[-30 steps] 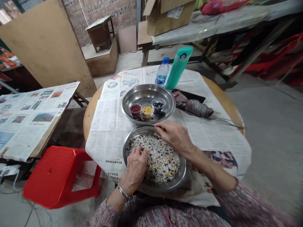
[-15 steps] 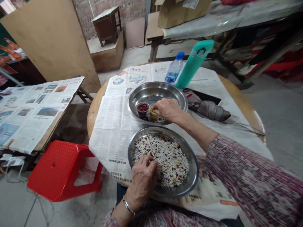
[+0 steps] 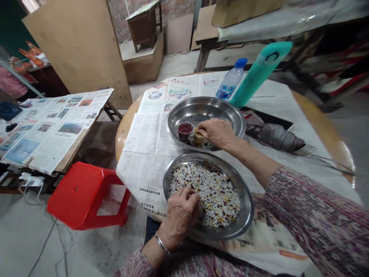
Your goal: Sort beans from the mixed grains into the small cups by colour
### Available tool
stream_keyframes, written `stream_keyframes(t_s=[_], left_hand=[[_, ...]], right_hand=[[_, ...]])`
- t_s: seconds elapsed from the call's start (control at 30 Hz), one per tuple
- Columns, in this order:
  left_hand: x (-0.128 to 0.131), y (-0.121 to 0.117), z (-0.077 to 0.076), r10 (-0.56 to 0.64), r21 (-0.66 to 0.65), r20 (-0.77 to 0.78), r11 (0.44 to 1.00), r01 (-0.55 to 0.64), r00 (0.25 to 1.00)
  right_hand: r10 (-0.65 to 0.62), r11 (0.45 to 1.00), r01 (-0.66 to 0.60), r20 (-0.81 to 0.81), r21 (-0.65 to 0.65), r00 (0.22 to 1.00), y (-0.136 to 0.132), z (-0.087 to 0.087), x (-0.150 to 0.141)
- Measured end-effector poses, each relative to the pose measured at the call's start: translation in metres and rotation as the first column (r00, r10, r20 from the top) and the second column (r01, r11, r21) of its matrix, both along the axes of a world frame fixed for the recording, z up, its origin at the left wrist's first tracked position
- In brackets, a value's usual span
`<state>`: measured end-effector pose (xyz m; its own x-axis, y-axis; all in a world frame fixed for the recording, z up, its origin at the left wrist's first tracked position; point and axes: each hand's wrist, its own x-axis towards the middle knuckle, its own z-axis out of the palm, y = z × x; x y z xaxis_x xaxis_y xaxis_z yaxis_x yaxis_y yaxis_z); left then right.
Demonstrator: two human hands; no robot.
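Nearest my body sits a steel basin with a mixed spread of white grains, dark red beans and yellow kernels. My left hand rests over its left side with curled fingers; whatever the fingertips hold is hidden. Behind it is a second steel basin. Inside that stand a small clear cup of dark red beans and a small cup of yellow kernels. My right hand is at the yellow cup, its fingers pinched together at the rim, and I cannot see what is between them.
Newspaper covers the round table. A blue-capped bottle, a teal bottle and a folded grey umbrella are behind and right. A red stool stands left, below a newspaper-covered table.
The view has swung left, so everything sits further right in the picture. Both hands keep nearly the same places, left in the near basin and right at the yellow cup.
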<state>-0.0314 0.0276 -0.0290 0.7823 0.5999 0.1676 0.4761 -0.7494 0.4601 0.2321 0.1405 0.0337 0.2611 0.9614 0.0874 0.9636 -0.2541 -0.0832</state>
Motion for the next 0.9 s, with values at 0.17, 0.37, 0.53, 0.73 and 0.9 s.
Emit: stream_keyframes(t_s=[0.17,0.37,0.53,0.73,0.9], left_hand=[[0.000,0.001,0.005,-0.008,-0.026,0.021,1.000,0.009,1.000],[0.000,0.002,0.004,0.012,-0.041,0.038,0.999,-0.010,0.999],[0.000,0.002,0.003,0.014,-0.052,0.043,0.999,-0.012,0.999],[0.003,0.001,0.006,0.036,-0.026,0.042,0.999,-0.035,0.998],[0.004,0.002,0.003,0.048,-0.012,0.103,0.999,-0.047,0.994]], right_hand=[[-0.004,0.997,0.012,-0.098,0.077,0.995,-0.002,0.005,-0.002],[0.121,0.956,-0.043,-0.256,0.290,0.959,-0.047,0.012,-0.013],[0.395,0.917,-0.390,-0.346,0.086,0.851,-0.144,-0.017,-0.045],[0.538,0.830,-0.557,-0.242,-0.017,0.808,-0.192,-0.059,-0.075],[0.366,0.930,-0.359,-0.157,0.075,0.917,-0.150,-0.058,-0.062]])
